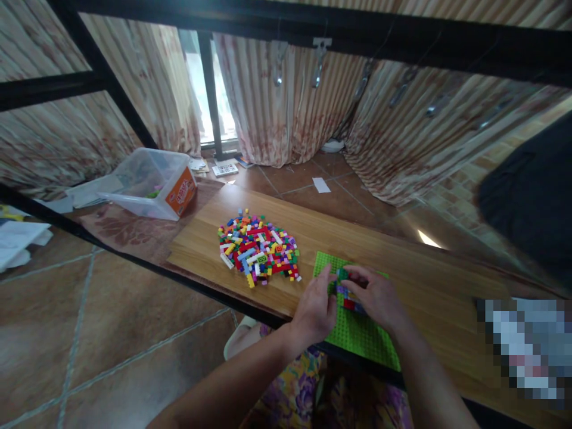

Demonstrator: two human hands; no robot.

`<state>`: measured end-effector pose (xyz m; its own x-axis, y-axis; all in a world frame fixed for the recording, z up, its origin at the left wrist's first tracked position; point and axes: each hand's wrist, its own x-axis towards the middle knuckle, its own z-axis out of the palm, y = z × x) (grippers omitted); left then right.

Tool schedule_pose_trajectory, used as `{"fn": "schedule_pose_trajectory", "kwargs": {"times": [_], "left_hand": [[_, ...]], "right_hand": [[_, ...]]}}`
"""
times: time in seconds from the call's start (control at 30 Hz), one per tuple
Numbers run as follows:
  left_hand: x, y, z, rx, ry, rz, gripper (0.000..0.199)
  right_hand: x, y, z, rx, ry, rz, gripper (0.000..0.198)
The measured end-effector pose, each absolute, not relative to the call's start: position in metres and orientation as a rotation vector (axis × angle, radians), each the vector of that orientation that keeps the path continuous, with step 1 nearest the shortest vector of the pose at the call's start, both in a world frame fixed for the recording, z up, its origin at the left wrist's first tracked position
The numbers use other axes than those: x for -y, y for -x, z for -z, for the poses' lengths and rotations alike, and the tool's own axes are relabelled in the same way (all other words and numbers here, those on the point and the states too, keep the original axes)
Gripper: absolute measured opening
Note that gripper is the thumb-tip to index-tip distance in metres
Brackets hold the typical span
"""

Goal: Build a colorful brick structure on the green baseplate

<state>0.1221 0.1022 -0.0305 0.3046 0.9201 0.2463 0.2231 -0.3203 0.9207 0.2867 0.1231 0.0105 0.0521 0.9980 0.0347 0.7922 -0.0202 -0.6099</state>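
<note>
A green baseplate (364, 345) lies near the front edge of the wooden board, with a small build of coloured toy bricks (348, 304) on it. My right hand (375, 295) reaches over the build from the right, thumb and fingers closed on a dark green brick (342, 274) at its far end. On the left side of the build, my left hand (316, 304) rests over the baseplate, fingers stretched forward and thumb apart, fingertips close to the bricks. Parts of the build are hidden behind the right hand.
Left of the baseplate, a heap of loose mixed bricks (257, 247) is spread on the wooden board (357, 235). A clear plastic box (156, 161) with an orange label stands at the far left, a few pieces inside. Black frame bars (286, 18) cross overhead, with hanging clips (318, 74).
</note>
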Motion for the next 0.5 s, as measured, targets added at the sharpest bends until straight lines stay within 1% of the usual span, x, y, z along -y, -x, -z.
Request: {"fn": "schedule_pose_trajectory", "kwargs": {"times": [0.3, 0.5], "left_hand": [[-0.101, -0.123, 0.034, -1.063, -1.836, -0.989, 0.07], [-0.101, -0.125, 0.033, -1.091, -1.862, -0.963, 0.071]], "right_hand": [[-0.13, -0.291, -0.015, 1.828, 1.873, -0.641, 0.03], [-0.14, -0.297, -0.016, 1.873, 1.874, -0.832, 0.032]]}}
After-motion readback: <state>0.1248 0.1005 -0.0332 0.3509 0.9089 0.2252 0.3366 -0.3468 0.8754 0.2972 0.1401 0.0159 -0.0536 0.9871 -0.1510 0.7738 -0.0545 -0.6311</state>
